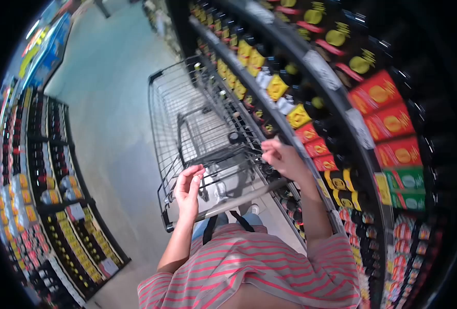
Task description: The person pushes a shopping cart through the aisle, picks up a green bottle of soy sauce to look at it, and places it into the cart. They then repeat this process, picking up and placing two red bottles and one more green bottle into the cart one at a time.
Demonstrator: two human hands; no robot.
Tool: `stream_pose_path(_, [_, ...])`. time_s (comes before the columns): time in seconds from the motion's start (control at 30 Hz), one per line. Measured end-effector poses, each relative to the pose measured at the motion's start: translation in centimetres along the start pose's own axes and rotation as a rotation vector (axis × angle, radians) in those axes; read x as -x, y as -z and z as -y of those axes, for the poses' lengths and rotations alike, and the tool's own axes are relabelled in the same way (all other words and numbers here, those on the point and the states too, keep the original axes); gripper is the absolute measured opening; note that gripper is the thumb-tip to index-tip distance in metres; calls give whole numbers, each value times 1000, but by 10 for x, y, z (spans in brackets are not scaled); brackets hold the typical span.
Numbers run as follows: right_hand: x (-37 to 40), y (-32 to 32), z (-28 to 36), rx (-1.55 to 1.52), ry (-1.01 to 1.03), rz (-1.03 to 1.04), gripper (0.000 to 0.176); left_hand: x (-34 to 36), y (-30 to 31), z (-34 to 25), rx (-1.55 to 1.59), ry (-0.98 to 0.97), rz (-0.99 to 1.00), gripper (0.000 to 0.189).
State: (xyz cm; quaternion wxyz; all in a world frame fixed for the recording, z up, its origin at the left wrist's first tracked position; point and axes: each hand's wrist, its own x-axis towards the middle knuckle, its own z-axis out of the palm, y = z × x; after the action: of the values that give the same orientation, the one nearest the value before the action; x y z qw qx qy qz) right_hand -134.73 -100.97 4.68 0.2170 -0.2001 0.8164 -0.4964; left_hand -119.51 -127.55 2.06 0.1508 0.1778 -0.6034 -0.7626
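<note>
A wire shopping cart (161, 118) stands directly in front of me, its handle bar (244, 199) running across near my waist. My left hand (188, 189) is raised over the left part of the handle, fingers loosely curled and apart from the thumb, with nothing in it. On the right, my right hand (282, 158) is lifted above the cart's right side, close to the shelf edge. Its fingers are bent and slightly blurred, and I cannot make out anything between them. Neither hand grips the handle.
Tall shelves of dark bottles line the right side, with red packs (390, 123) and green packs (404, 180). Another stocked shelf unit (79, 206) curves along the left. Grey aisle floor (105, 103) runs ahead, with part of a person (102, 7) far off.
</note>
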Motion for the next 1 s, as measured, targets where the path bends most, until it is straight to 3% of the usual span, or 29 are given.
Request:
stream_pose_path(0.03, [52,17,2,-77,8,-127,37,9,-19,5,7,-22,101,26])
stream_pose_path(0.17, [157,44,11,-187,27,-329,33,32,-75,0,-11,9,319,26])
stream_pose_path(0.3, [250,58,7,-267,59,-554,32,55,-142,-2,29,9,658,23])
stream_pose_path(0.53, [358,67,14,-332,65,-844,30,107,-250,-22,-8,-112,1114,23])
stream_pose_path(0.73, [397,75,-1,-315,102,-900,29,151,-295,-22,21,-102,1272,23])
stream_pose_path(1.0, [405,79,-9,-388,137,-881,29,167,-285,-14,-54,10,1260,22])
